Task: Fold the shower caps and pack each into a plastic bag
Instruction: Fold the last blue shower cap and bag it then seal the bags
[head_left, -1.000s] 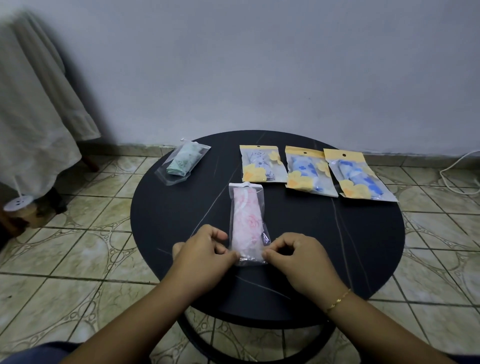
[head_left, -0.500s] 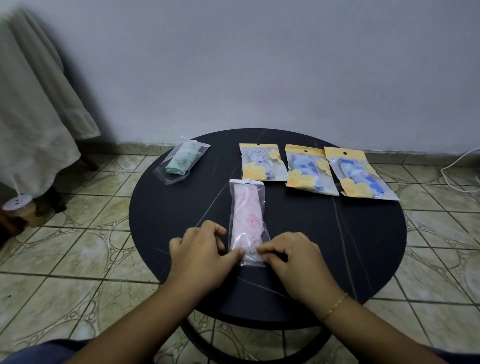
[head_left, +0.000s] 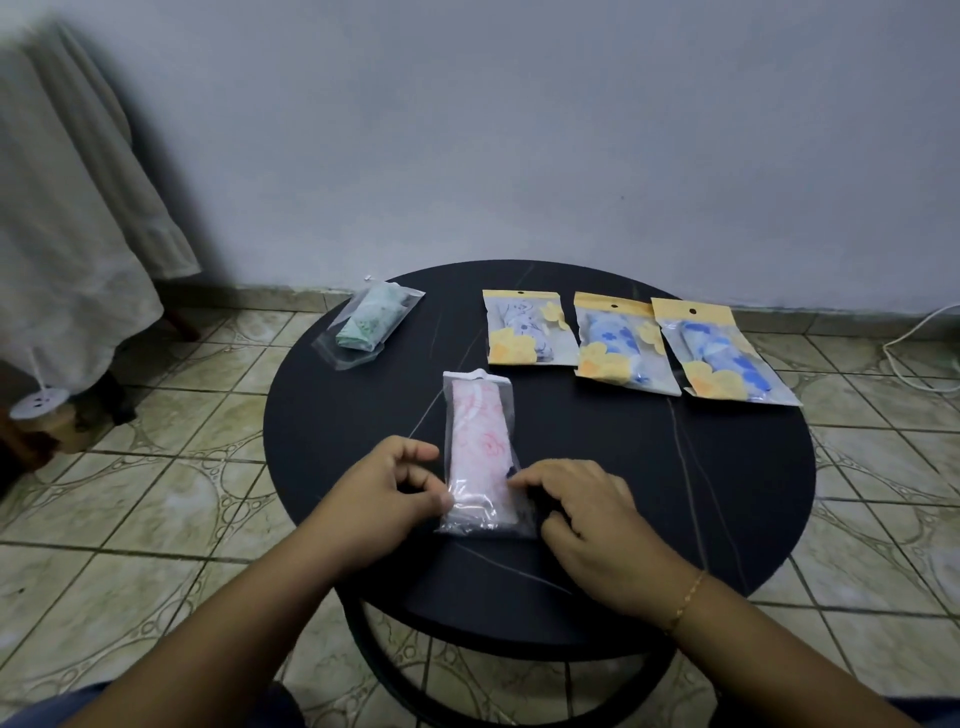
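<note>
Between both hands, pink shower cap (head_left: 479, 447) inside clear plastic bag (head_left: 483, 522).

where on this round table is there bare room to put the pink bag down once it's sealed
Bare tabletop lies right of the pink bag, below the three yellow-topped bags, out to the table rim. A smaller patch sits between the green bag and the left hand. The far right edge is crowded.

Both hands slid up the pink cap bag (head_left: 479, 457) sides; L hand (head_left: 387, 496) & R hand (head_left: 587, 514) now higher.
</note>
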